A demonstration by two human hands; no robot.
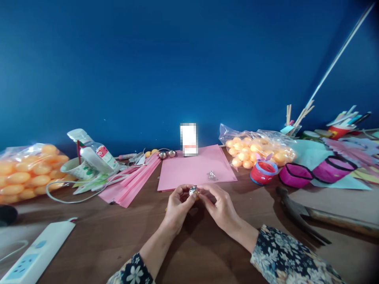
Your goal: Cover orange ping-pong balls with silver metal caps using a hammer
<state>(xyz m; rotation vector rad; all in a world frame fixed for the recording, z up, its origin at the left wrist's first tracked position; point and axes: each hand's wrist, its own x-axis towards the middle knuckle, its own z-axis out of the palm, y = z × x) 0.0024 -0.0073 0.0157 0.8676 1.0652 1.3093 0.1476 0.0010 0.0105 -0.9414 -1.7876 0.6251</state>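
Just in front of the pink paper (195, 167), both hands meet over the brown table. Thumb and fingers of my left hand (178, 205) pinch a small shiny silver ball (193, 190), which may be a bell. My right hand (220, 205) closes its fingertips at the ball's right side, where a yellowish bit shows. Whatever the right fingers grip there is too small to make out. On the paper lies a little heap of silver metal pieces (211, 176). Two more silver balls (167, 154) rest by the paper's back left corner.
Left are a bag of orange balls (29, 173), a tilted plastic bottle (94, 152), pink strips (130, 181) and a power strip (40, 252). Right are another bag of balls (251, 150), a red cup (263, 173), magenta bands (296, 174) and a hammer (302, 213). Behind rises a blue wall (177, 71).
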